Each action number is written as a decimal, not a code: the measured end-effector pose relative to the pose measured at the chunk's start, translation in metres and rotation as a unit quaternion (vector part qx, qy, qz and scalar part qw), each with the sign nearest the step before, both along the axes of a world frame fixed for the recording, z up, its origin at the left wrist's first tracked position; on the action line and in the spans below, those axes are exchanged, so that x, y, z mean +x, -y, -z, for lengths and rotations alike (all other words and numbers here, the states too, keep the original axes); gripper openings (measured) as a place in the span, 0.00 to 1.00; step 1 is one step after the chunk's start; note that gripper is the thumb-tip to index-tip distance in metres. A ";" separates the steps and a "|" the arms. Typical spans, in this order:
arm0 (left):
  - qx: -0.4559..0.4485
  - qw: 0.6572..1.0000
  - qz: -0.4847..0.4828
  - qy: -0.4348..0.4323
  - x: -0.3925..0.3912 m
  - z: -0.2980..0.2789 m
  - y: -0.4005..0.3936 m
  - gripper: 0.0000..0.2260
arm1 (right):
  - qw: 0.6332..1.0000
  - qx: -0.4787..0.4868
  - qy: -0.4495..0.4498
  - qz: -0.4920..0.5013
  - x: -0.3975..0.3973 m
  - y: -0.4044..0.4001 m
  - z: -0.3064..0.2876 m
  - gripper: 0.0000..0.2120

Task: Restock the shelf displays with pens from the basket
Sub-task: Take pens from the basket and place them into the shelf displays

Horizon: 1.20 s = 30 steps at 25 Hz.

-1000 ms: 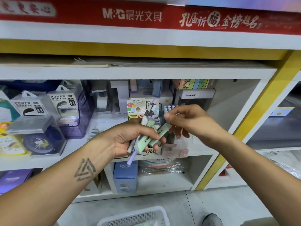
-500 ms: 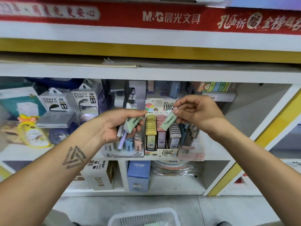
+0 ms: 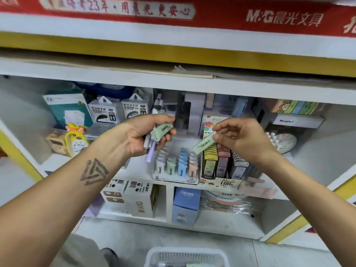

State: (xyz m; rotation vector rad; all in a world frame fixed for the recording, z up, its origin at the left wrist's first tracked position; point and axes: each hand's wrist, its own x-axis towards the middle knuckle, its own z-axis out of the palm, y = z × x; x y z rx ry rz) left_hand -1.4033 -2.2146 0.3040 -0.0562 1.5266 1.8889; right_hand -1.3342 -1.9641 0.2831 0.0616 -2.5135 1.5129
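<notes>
Nearest to me, at the bottom edge of the view, sits the white basket (image 3: 185,256) on the floor, with what look like a few more items lying in it, though I can only see their tops. Above it my left hand (image 3: 143,134) is curled round a small bunch of stock (image 3: 157,138): a green case on top, some pale grey barrels and a lilac pen poking out below the palm. My right hand (image 3: 241,137) pinches a single green case (image 3: 205,143) between thumb and fingertips, tilted, its lower end hanging just over the two display trays on the shelf. Behind it, the pastel display (image 3: 176,166) holds rows in white, green, blue and peach, and just beside it the lead-case display (image 3: 221,168) holds yellow, pink and dark rows. I judge I am in the sorting-and-placing step, one piece singled out and not yet seated. The next move, as I read it, calls for matching this green piece to the green row of the pastel display and sliding it in upright without knocking its neighbours; whether that row has a free slot I cannot tell.
</notes>
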 end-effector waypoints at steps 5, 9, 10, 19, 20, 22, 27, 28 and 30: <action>0.008 0.999 -0.032 0.019 -0.002 0.006 0.022 0.05 | 1.000 -0.013 -0.005 -0.011 -0.016 0.027 0.011 0.04; 0.029 0.998 -0.033 0.046 -0.001 0.009 0.039 0.09 | 0.998 0.049 -0.024 -0.010 -0.034 0.047 0.016 0.07; 0.032 0.998 -0.035 0.045 -0.001 0.009 0.043 0.09 | 0.995 0.092 -0.037 -0.006 -0.039 0.052 0.017 0.08; 0.045 0.997 -0.059 0.032 0.004 0.004 0.057 0.06 | 0.890 0.444 -0.053 -0.093 -0.054 0.091 0.036 0.04; 0.038 0.997 -0.055 0.026 0.005 0.004 0.057 0.06 | 0.887 0.450 -0.050 -0.090 -0.055 0.091 0.036 0.04; 0.020 0.999 -0.048 0.013 0.006 0.005 0.058 0.07 | 0.882 0.463 -0.042 -0.083 -0.056 0.091 0.034 0.04; -0.020 0.999 -0.047 -0.012 0.010 0.006 0.055 0.05 | 0.887 0.450 -0.020 -0.106 -0.059 0.096 0.032 0.03; -0.024 0.998 -0.054 -0.016 0.011 0.006 0.054 0.04 | 0.889 0.444 -0.020 -0.114 -0.059 0.098 0.032 0.03; -0.025 0.997 -0.069 -0.019 0.011 0.005 0.053 0.03 | 0.888 0.444 -0.025 -0.117 -0.060 0.101 0.033 0.03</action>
